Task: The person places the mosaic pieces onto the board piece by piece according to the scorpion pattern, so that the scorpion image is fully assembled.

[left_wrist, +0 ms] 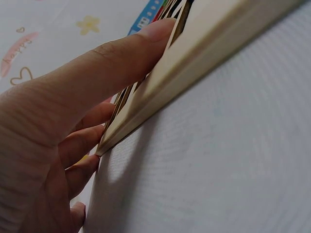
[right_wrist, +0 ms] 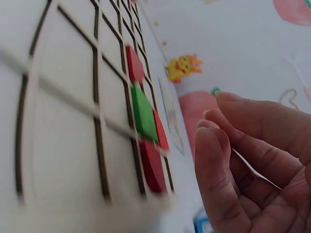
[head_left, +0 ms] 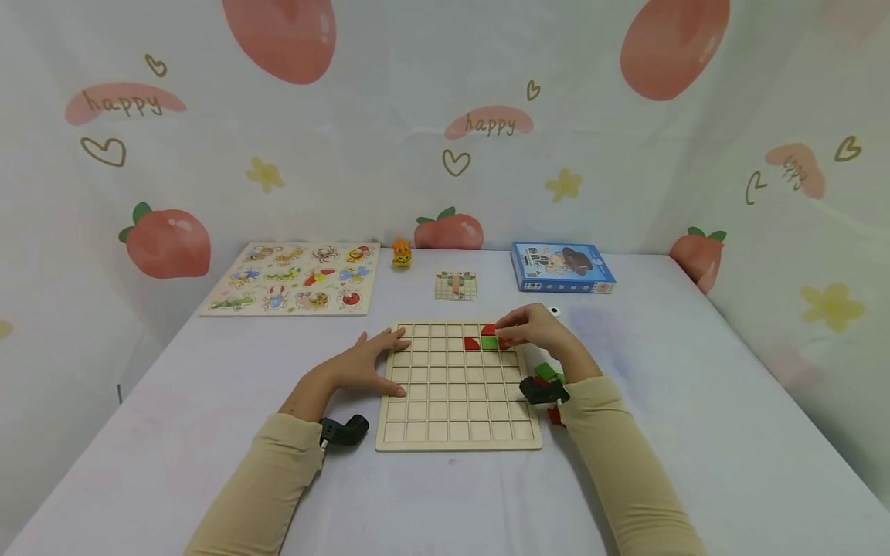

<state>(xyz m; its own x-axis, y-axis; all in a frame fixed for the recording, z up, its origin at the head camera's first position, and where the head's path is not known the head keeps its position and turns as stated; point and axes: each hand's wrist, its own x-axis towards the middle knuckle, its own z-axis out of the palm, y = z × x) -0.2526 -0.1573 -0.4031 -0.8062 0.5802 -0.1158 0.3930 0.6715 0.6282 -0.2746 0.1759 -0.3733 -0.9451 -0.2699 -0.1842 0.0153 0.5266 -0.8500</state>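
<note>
A wooden grid board [head_left: 448, 391] lies flat on the table. In its far right cells sit a green square block [head_left: 490, 343] and red curved-edge blocks [head_left: 472, 344] beside and beyond it. My left hand [head_left: 361, 363] rests on the board's left edge, fingers spread; in the left wrist view its thumb [left_wrist: 126, 58] lies over the rim. Just above the far right corner hovers my right hand [head_left: 545, 336], fingers bent. The right wrist view shows nothing between that hand's fingertips, apart from the green block [right_wrist: 144, 114] and the red blocks [right_wrist: 153, 167].
Loose green blocks [head_left: 547, 373] and a red block [head_left: 555, 416] lie right of the board, partly behind the right forearm. Farther back are a pattern card [head_left: 456, 286], an orange-yellow toy figure [head_left: 401, 253], an insect picture board [head_left: 292, 279] and a blue box [head_left: 565, 268].
</note>
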